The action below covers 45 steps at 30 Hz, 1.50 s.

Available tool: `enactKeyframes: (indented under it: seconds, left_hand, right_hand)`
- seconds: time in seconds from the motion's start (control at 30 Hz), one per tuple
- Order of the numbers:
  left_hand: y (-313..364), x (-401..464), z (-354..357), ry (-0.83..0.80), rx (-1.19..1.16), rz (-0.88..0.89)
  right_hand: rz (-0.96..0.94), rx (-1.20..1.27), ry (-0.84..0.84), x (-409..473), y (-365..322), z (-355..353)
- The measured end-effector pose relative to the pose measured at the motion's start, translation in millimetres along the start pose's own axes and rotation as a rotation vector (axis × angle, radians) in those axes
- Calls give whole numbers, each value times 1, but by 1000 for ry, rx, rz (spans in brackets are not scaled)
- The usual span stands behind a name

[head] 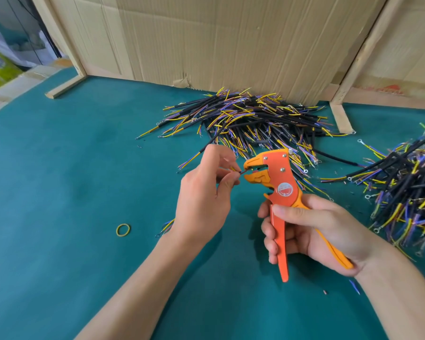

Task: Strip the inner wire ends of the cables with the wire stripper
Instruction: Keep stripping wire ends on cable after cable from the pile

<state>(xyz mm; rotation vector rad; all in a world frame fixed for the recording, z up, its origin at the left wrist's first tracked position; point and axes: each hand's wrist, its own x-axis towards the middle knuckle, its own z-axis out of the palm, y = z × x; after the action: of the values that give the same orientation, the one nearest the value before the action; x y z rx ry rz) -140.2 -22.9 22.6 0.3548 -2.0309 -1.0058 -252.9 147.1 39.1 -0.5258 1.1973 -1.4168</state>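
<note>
- The inner wire (315, 172), a dark reddish strand, sits just at the mouth of the wire stripper (277, 190), between its upper and lower beak; I can't tell how far the tip reaches past the blades.
- My left hand (204, 192) pinches that wire between thumb and forefinger right beside the stripper's nose, with a yellow strand pinned back under the same fingers; the cable (207, 146) it belongs to runs up behind the hand.
- My right hand (312, 231) is wrapped around both handles, thumb on the orange one; the beak looks parted, so I judge the squeeze has not bitten yet.
- To do this well I'd feed only the one strand in, straight and level, keep the neighbours clear of the beak, then squeeze evenly.
- Risk, as I see it: pinching this near the nose could catch a fingertip.
- Further out on the green mat (59, 192): one pile of cables (250, 119) against the cardboard (206, 40), another pile (407, 187) at right, a rubber band (123, 229) at left.
</note>
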Motion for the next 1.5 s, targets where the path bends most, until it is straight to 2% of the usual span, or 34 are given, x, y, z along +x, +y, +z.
enactKeyframes:
  seconds: [1.03, 1.5]
  left_hand:
    - [-3, -2, 2, -36, 47, 33]
    - [-5, -2, 7, 62, -49, -11]
  right_hand:
    - [10, 0, 9, 1, -1, 3]
    - [7, -7, 28, 2, -1, 5]
